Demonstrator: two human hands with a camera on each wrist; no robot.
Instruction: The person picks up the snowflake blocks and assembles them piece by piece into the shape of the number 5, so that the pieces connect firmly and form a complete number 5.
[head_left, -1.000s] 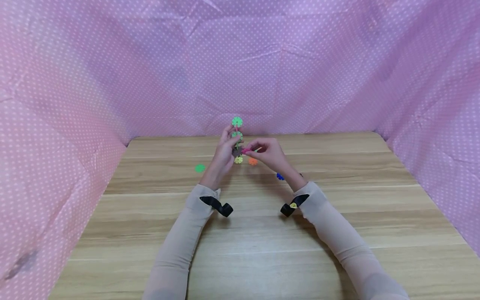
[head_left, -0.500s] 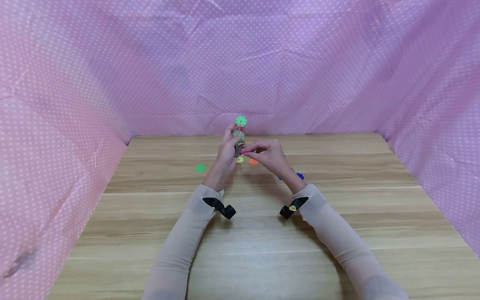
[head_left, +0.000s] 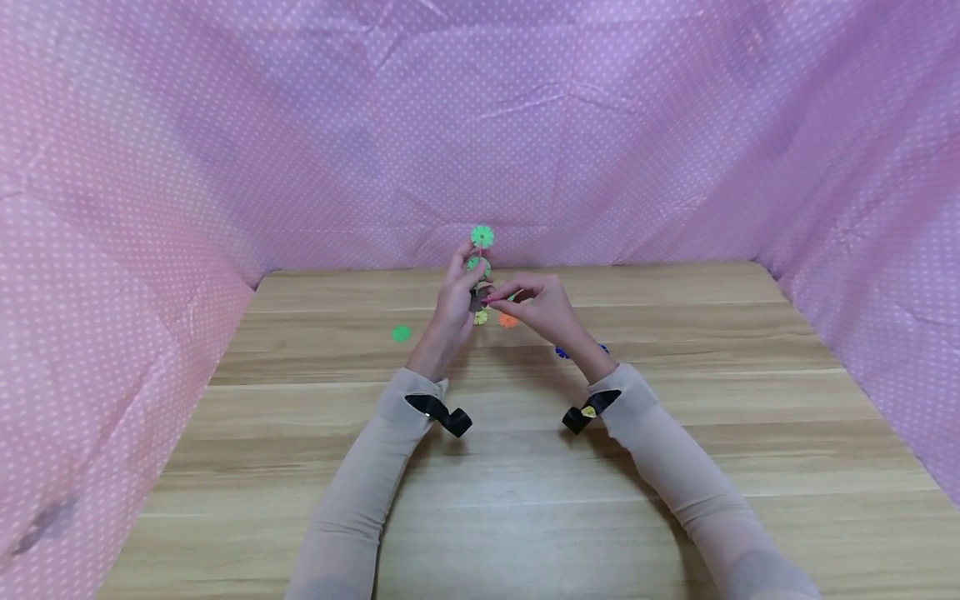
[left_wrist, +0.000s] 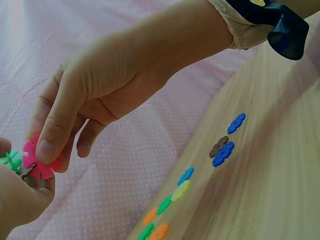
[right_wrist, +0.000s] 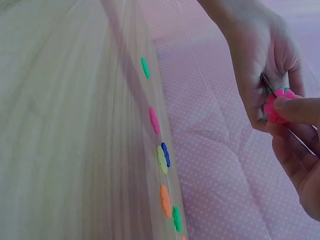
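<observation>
My left hand (head_left: 452, 302) holds a linked chain of notched plastic snowflake discs above the table. A green disc (head_left: 482, 237) tops the chain, another green disc (head_left: 478, 267) sits under the thumb, and a brown disc (head_left: 477, 300) is lowest. Between thumb and fingers, my right hand (head_left: 546, 310) pinches a pink disc (left_wrist: 31, 149). In both wrist views the pink disc meets the edge of the brown disc (right_wrist: 268, 85), roughly crosswise. How deep the notches engage is hidden by fingers.
Loose discs lie on the wooden table (head_left: 495, 492): a green disc (head_left: 401, 333) at left, an orange disc (head_left: 507, 320) and a yellow disc (head_left: 481, 317) below the hands, a blue disc (head_left: 562, 352) by the right wrist. Pink dotted cloth (head_left: 525, 150) surrounds the table.
Over the last second, my left hand and the chain have shifted slightly right and up. The pink disc, still pinched in my right hand, now appears more edge-on against the brown disc.
</observation>
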